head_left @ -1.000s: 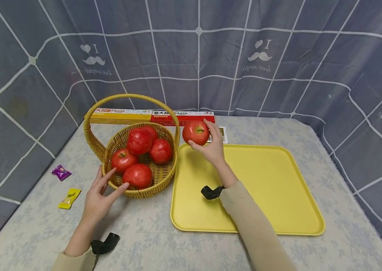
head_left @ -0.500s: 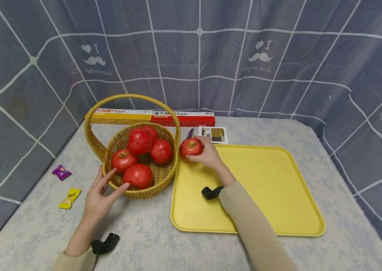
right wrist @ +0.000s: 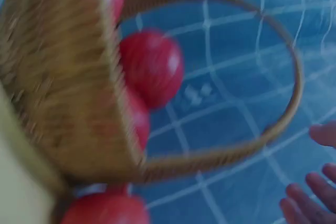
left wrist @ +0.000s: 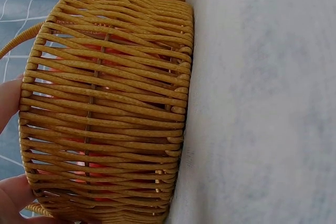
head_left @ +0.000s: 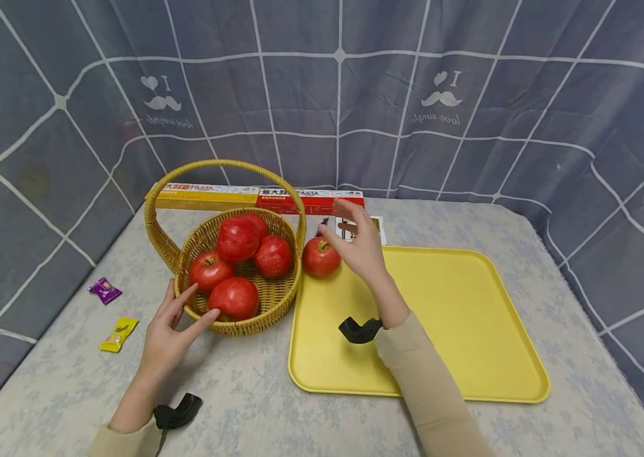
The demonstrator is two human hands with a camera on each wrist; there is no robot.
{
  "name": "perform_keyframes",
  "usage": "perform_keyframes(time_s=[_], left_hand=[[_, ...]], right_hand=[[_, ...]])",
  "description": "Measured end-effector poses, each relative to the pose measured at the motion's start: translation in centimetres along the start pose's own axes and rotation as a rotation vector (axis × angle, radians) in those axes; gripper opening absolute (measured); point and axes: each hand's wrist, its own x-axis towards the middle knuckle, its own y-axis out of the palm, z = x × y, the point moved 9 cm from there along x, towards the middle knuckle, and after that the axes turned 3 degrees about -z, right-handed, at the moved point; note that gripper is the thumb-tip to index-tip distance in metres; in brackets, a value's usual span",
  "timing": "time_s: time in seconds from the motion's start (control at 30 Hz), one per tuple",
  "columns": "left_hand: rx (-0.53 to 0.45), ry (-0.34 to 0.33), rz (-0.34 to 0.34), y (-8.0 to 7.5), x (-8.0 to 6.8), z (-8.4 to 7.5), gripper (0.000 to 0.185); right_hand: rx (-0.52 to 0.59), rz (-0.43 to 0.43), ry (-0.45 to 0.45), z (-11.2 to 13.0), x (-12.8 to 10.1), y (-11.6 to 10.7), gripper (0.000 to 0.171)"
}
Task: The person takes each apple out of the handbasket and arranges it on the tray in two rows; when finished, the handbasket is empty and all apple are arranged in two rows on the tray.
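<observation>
1. From the head view, a grey-blue curtain with a white grid hangs behind a table (head_left: 253, 393) under a pale mottled cloth. At centre left stands a wicker basket (head_left: 236, 320) with four red apples inside; right of it lies a yellow tray (head_left: 470, 330). One loose apple (head_left: 320, 257) sits on the tray's upper left corner, just beside the basket. The right hand (head_left: 358, 247) hovers right of that apple, fingers spread and relaxed, holding nothing. The left hand (head_left: 170, 333), fingers straight, rests against the basket's near wall. Pasta boxes (head_left: 259, 197) line the back edge; two wrapped sweets (head_left: 110, 314) lie at lower left.

2. The left wrist view fills with the basket's woven wall (left wrist: 110, 103); fingertips (left wrist: 10, 198) press it at the left edge.

3. The right wrist view is blurred: the basket handle (right wrist: 283, 103) arches across, the loose apple (right wrist: 105, 211) sits at the bottom, and open fingertips (right wrist: 310, 198) show at lower right.

4. The apple looks firm, smooth, moderately heavy and prone to roll; I'd cup it around its widest part.
</observation>
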Motion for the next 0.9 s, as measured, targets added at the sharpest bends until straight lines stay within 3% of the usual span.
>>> perform_keyframes(time_s=[0.1, 0.2, 0.3, 0.6, 0.73, 0.9], left_hand=[[0.003, 0.000, 0.001, 0.0, 0.0, 0.0, 0.068], [0.006, 0.001, -0.002, 0.0, 0.0, 0.1, 0.068], [0.004, 0.005, -0.005, 0.0, 0.0, 0.1, 0.067], [0.004, 0.006, -0.003, 0.0, -0.1, -0.1, 0.067], [0.005, 0.003, -0.005, 0.0, -0.1, -0.1, 0.068], [0.007, -0.005, -0.006, 0.0, -0.1, 0.0, 0.068]], right_hand=[[0.170, -0.066, -0.149, 3.9, 0.1, 0.0, 0.046], [0.258, -0.013, -0.258, 6.6, 0.4, 1.4, 0.043], [0.246, 0.072, -0.297, 7.9, 0.8, 3.5, 0.043], [0.031, 0.280, -0.199, 6.6, 1.4, 10.6, 0.048], [-0.092, 0.352, -0.153, 4.9, 1.4, 13.3, 0.061], [-0.125, 0.452, -0.067, 2.4, 0.9, 15.9, 0.083]])
